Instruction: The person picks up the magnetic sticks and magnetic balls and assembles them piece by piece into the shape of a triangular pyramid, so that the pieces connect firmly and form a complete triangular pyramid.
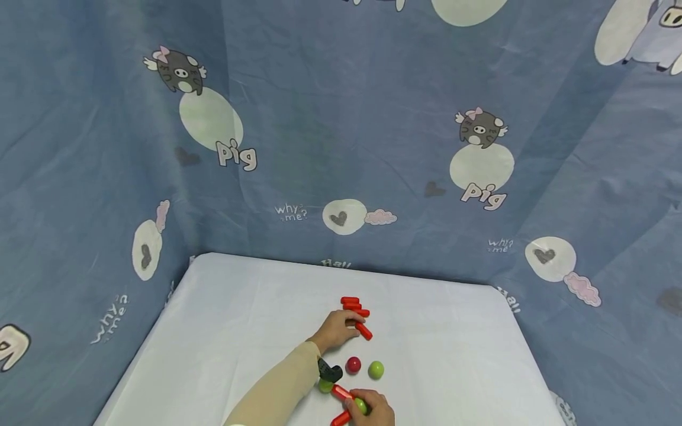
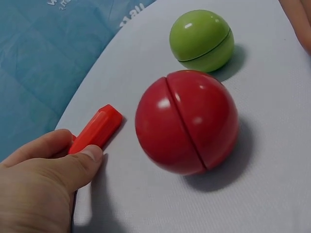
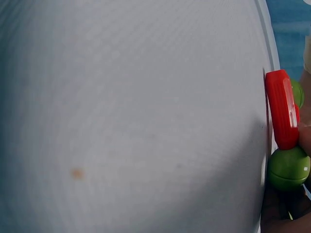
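Note:
In the head view my left hand (image 1: 337,329) pinches a short red faceted stick (image 1: 364,331) between thumb and fingers. The left wrist view shows the same stick (image 2: 99,127) close up, its near end hidden by the thumb. Near the front of the table my right hand (image 1: 375,408) has thumb and fingers around a green ball (image 1: 360,406). Two red sticks lie by that hand, an upper one (image 1: 341,392) and a lower one (image 1: 341,419). One red stick (image 3: 283,109) touches the green ball (image 3: 289,171) in the right wrist view.
Several red sticks (image 1: 351,306) lie grouped beyond my left hand. A seamed red ball (image 1: 353,365) and a green ball (image 1: 376,370) sit between the hands. Another green ball (image 1: 325,386) is partly hidden by the dark wrist device (image 1: 329,371). A blue patterned curtain (image 1: 341,136) surrounds the white table (image 1: 453,343).

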The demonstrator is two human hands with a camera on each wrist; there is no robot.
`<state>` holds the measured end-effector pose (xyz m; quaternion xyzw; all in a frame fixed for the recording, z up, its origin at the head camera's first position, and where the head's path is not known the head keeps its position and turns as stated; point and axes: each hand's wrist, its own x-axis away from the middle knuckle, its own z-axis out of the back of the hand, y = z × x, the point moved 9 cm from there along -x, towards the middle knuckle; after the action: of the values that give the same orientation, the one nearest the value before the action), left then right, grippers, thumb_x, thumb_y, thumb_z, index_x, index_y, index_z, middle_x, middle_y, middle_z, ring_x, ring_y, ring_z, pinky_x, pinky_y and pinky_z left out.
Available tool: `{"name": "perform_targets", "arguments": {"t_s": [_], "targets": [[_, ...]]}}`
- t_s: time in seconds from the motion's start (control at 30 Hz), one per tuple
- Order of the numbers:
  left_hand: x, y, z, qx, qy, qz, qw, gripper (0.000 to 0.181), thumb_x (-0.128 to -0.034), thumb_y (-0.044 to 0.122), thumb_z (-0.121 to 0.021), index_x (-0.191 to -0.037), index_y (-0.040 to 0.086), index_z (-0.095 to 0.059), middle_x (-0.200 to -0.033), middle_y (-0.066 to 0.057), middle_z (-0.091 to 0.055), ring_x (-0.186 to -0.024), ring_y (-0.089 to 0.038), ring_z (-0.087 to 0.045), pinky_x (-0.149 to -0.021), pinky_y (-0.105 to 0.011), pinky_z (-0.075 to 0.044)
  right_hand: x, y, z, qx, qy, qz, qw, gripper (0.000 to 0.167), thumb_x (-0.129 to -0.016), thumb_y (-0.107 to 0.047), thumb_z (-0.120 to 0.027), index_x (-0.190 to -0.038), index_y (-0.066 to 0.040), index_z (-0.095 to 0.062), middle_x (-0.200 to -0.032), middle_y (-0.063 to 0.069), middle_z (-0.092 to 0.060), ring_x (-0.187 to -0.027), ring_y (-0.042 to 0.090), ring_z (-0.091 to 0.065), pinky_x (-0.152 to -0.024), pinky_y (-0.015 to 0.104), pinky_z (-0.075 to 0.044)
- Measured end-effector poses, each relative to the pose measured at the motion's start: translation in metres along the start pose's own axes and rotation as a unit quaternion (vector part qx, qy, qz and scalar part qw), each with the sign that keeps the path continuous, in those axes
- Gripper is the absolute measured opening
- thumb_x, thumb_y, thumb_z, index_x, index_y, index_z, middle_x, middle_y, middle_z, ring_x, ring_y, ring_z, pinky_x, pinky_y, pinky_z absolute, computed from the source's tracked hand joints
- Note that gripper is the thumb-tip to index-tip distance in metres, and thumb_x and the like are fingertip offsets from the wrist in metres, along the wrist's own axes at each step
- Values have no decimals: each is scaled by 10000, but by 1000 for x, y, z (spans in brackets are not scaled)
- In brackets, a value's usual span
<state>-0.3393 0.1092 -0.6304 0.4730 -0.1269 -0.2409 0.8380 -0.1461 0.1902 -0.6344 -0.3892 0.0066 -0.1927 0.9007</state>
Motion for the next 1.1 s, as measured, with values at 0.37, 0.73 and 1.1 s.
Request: {"name": "perform_targets", "arguments": {"t_s": [0.37,0.73,1.1], "targets": [[4,-1,3,-171,59,-65,9998,193,-886,75,-774,-1054,169,-773,-1142,-6,-739,-1146,-208,-646,-1026,-408,-523,1,0,-4,-1,-150,-197,9997,177,-849,-348,-820,-990,-242,-800,-987,-79,-729,-892,101,-568,-772,299,-484],[10,-5,6,-66,128,-17,9999,158,-899,136,-779,-1040,207,-776,-1073,54,-742,-1053,-133,-650,-961,-332,-541,1,-1,-5,-23,-178,-137,9997,190,-859,-364,-811,-1005,-244,-800,-1000,-78,-732,-890,95,-562,-758,276,-471],[23,-15,16,281,242,174,9992,167,-885,174,-802,-1047,211,-786,-1072,50,-743,-972,-70,-659,-859,-238,-550,1,1,-2,-39,-150,-348,9993,162,-870,-308,-809,-1010,-228,-794,-1021,-57,-734,-923,123,-585,-804,336,-493]]}}
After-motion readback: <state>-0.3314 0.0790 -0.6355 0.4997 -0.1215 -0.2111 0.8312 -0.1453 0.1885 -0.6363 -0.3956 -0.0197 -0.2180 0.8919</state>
